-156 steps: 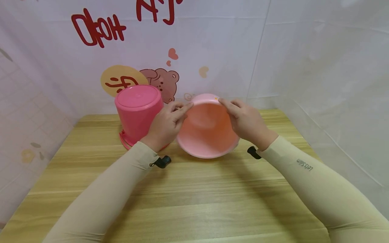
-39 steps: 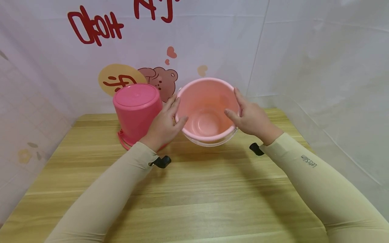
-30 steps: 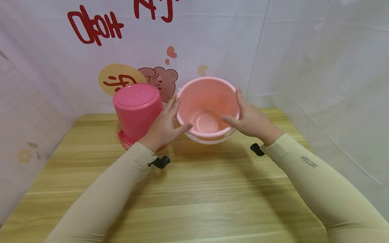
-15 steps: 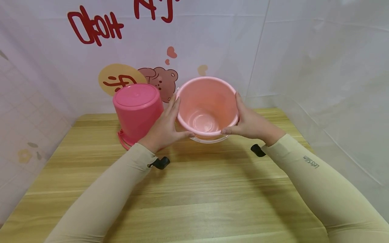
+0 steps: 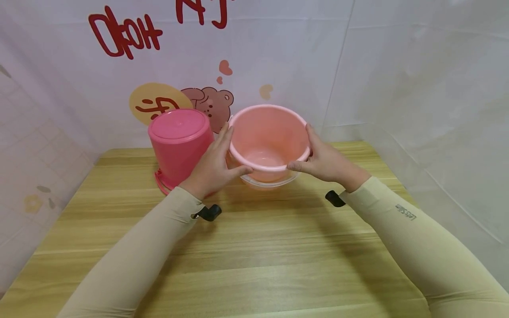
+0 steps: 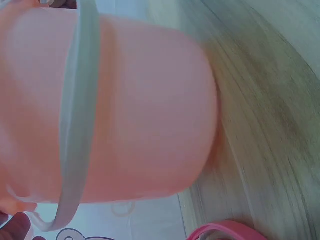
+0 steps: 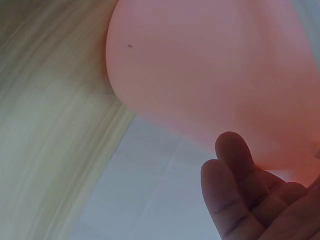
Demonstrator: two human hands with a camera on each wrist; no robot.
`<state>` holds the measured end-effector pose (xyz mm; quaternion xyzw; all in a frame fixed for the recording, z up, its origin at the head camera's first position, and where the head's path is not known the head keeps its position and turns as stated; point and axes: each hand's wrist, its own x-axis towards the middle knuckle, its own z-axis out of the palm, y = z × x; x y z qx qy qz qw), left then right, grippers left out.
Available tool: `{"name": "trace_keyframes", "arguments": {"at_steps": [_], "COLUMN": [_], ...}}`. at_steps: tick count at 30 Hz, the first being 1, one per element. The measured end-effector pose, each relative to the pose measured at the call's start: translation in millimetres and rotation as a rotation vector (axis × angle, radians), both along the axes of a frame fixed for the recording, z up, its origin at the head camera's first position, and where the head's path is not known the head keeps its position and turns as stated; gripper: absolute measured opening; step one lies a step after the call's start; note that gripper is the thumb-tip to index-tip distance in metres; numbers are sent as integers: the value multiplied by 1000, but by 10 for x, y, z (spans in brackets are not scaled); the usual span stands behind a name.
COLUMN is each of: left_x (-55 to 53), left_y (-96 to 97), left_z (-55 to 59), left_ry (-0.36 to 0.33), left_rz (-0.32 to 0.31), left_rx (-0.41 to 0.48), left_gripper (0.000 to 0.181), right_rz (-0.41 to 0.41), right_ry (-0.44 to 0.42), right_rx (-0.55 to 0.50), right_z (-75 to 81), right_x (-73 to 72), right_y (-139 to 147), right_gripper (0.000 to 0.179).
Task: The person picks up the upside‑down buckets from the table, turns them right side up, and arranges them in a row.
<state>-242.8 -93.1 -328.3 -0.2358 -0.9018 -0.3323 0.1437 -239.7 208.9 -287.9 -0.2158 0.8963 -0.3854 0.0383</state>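
Note:
A pale pink bucket (image 5: 266, 128) stands mouth up near the back of the table, between my two hands. Its white handle (image 5: 270, 183) hangs across the front, and in the left wrist view this handle (image 6: 80, 115) crosses the bucket's outer wall. My left hand (image 5: 212, 165) holds the left side of the rim, thumb along the front edge. On the opposite side my right hand (image 5: 332, 160) grips the rim, its thumb also at the front. Under the rim in the right wrist view, two right fingers (image 7: 220, 187) show beside the wall.
Left of the pale bucket, close to my left hand, a hot pink bucket (image 5: 180, 150) stands upside down with its handle (image 5: 162, 183) on the table. Behind the wooden table (image 5: 254, 256) hangs a printed white curtain (image 5: 302, 53); another sheet (image 5: 437, 110) hangs at the right.
The pale bucket, earlier tipped with its mouth facing me, has turned mouth up. Both hands have shifted from its top edge to the rim's sides. Lately its rim has sunk slightly.

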Motion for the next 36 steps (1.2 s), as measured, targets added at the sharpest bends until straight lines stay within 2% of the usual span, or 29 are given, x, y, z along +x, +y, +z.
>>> {"name": "trace_keyframes", "arguments": {"at_steps": [7,13,20,30,36], "left_x": [0,-14,-12,-4,-5], "left_y": [-27,-15,-4,-4,23], "left_z": [3,1,5,8,16], "left_ry": [-15,14,16,12,-2], "left_rz": [10,32,60,77,98], "left_rx": [26,20,-3,-17,-17], "left_gripper": [102,96,95,93,92], "right_rz": [-59,-87,-158,-177,-140], "right_ry": [9,11,6,-3,9], "right_rx": [58,90,225,260,193], "right_z": [-89,-83,-64,-32,-36], "right_x": [-77,-83,-74,-19,-29], "right_y": [-8,-33,-52,-94,-107], "right_gripper": [109,102,113,116,115]}}
